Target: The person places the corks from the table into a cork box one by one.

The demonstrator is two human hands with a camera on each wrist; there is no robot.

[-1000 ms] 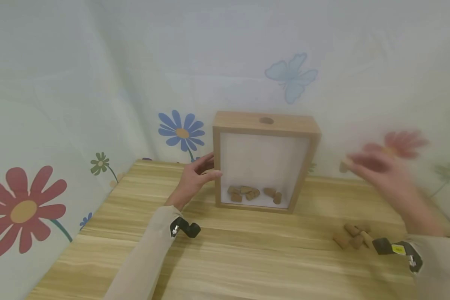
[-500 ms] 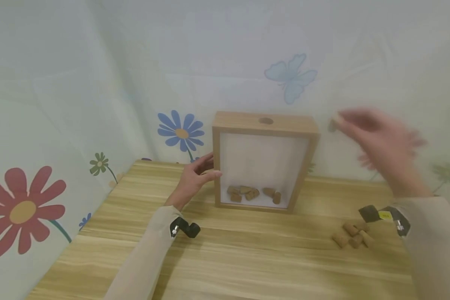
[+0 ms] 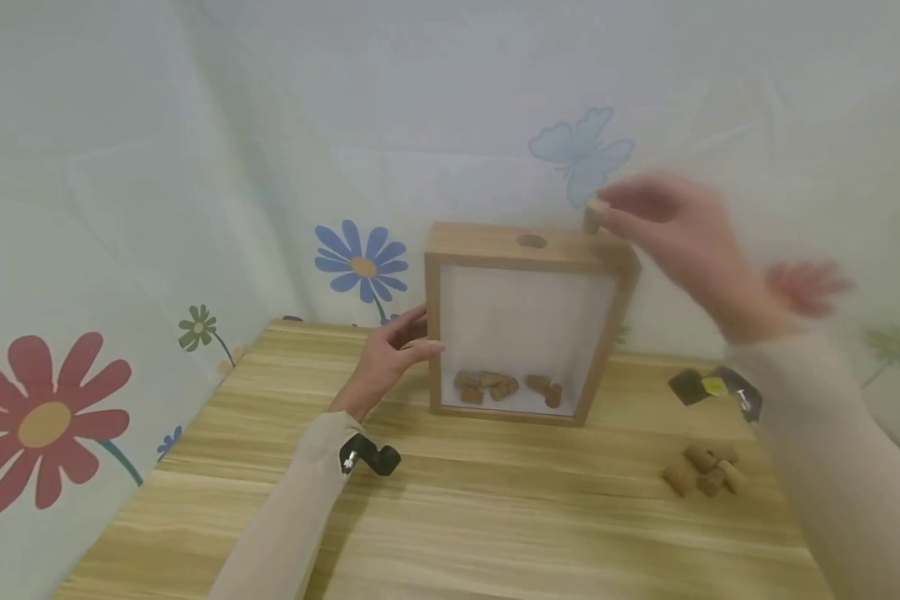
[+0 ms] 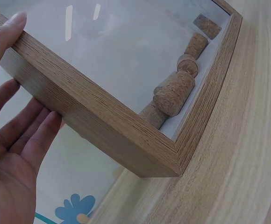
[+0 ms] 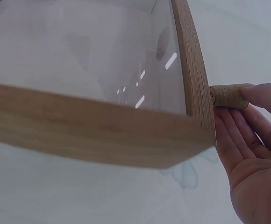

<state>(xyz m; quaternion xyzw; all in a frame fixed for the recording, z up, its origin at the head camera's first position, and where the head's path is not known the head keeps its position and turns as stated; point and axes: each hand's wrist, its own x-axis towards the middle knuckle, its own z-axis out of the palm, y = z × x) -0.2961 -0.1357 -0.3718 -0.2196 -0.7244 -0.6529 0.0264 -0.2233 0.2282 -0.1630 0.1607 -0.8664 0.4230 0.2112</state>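
Observation:
A wooden shadow box [image 3: 532,250] with a clear front and a round hole [image 3: 531,242] in its top stands upright on the table. My left hand [image 3: 381,362] grips its left side, thumb on the front edge and fingers along the side panel [image 4: 79,112]. Between thumb and fingers, my right hand [image 3: 671,229] pinches a cork [image 5: 229,96] close over the right end of the top, to the right of the hole. Several corks [image 4: 175,91] lie inside along the bottom of the box.
More loose corks [image 3: 701,471] lie in a small pile on the wooden table [image 3: 495,508], at the right below my right forearm. Behind the box hangs a pale curtain [image 3: 450,108] printed with flowers and a butterfly.
My right hand has moved left and up with the cork, from beside the box to over its top right end. My left hand and the box have stayed in place.

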